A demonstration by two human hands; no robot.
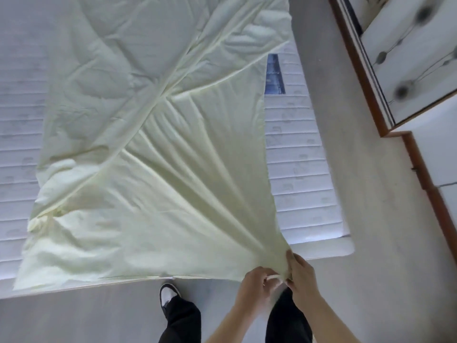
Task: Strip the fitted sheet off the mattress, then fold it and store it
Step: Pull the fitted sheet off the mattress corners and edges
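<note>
**Fitted sheet loose on the mattress, one corner gathered in both hands**

The fitted sheet [153, 144], a pale yellow-green cloth, lies spread and rumpled across the top of the mattress [296, 169], no longer hooked round its corners. Long creases fan out across it from its near right corner, which is bunched together at the mattress's near edge. From that bunch the cloth runs taut toward the middle of the bed, where a diagonal fold crosses it; the left and far parts lie in softer wrinkles.

Both hands meet at the bunched corner. The left hand [254, 280] has its fingers curled into the gathered cloth from the left side. The right hand [301, 273] grips the same bunch from the right, with its thumb and fingers closed round the fabric. The two hands are just beside each other, almost touching, with a bit of pale hem showing between them.

The mattress is white and quilted in crosswise bands, bare to the left and to the right of the sheet. A dark blue label [274, 75] shows on its bare right side, partly hidden by the sheet's edge.

Below the mattress's near edge stands the person, in dark trousers [183, 320], with one black-and-white shoe [168, 293] on the pale grey floor [358, 194]. On the right, across a strip of floor, stands a wardrobe [420, 58] with a brown wooden frame and white panels marked with dark blurred spots and thin lines.
</note>
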